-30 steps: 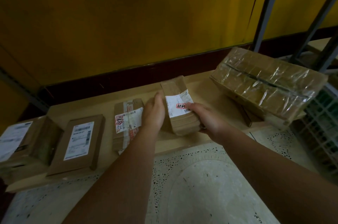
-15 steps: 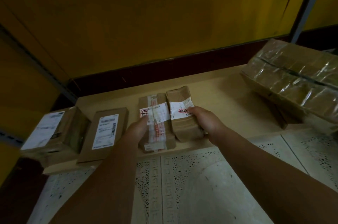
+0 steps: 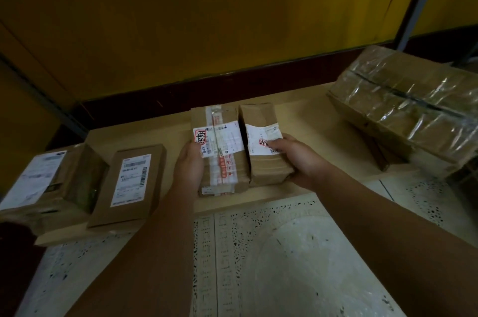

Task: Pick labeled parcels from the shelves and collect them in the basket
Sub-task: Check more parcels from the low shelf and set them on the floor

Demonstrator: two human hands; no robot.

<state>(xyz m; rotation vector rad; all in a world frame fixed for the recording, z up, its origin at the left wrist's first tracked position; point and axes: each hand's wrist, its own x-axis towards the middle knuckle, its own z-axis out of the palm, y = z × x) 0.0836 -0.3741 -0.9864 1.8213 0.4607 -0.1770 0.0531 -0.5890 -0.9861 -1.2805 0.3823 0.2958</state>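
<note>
The left hand [image 3: 188,166] gripped the taped parcel [image 3: 225,161] by its left edge, thumb pressed on the white label. The right hand [image 3: 297,161] clasped the brown paper parcel [image 3: 261,120] from the right, thumb pinning its label. Both parcels sat side by side, touching, at the front of the low wooden shelf [image 3: 310,122]. Left of them lay a flat labelled box [image 3: 129,182] and another labelled carton [image 3: 46,182] — well off right, a large film-wrapped parcel [image 3: 408,107] rested tilted. Speckled floor tile [image 3: 284,252] lay below.
</note>
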